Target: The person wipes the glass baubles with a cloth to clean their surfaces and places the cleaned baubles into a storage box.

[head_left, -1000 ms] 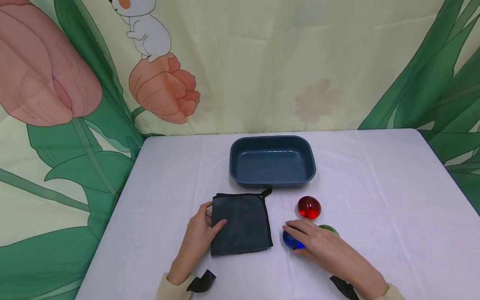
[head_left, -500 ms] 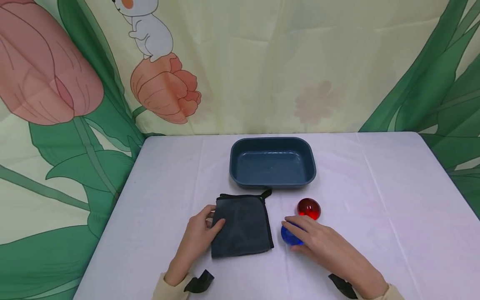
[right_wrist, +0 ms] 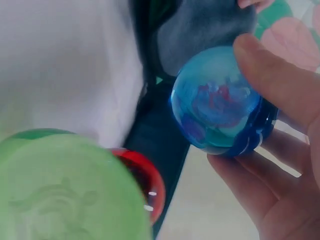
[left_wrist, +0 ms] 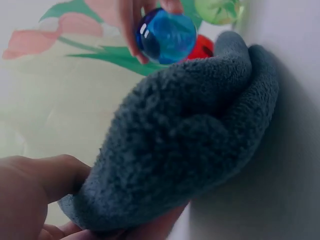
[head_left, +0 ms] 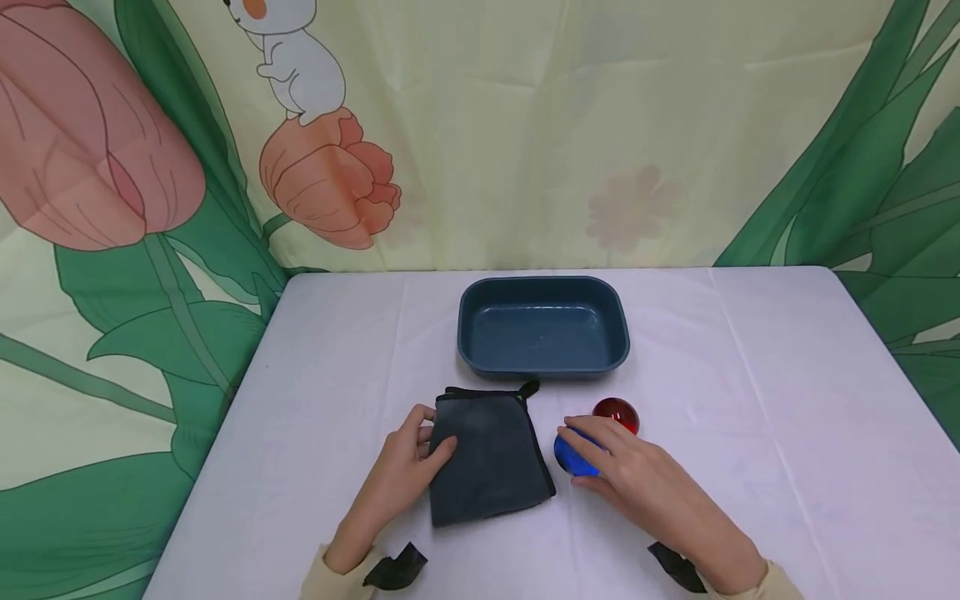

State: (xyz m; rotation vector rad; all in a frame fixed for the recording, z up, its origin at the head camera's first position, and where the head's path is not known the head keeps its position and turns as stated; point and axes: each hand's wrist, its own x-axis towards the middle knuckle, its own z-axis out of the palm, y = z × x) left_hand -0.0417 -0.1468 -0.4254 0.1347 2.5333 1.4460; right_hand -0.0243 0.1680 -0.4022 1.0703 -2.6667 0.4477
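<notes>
Blue ball [right_wrist: 215,107], shifted toward the tray [head_left: 543,337] since the earlier frame, is pinched between the thumb and fingers of my right hand [head_left: 630,465], while my left hand [head_left: 407,460] pinches the left edge of the folded cloth [head_left: 489,460] just beside it. Work appears at an early stage: the red ball [head_left: 618,409] and green ball [right_wrist: 75,190] are unheld, and none lies in the tray. No brand, label or writing is legible.

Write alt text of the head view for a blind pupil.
A person's right hand holds a blue ball; the left hand grips a folded dark cloth. A red ball shows partly beyond the right hand; a dark blue tray stands farther back on a white table.
</notes>
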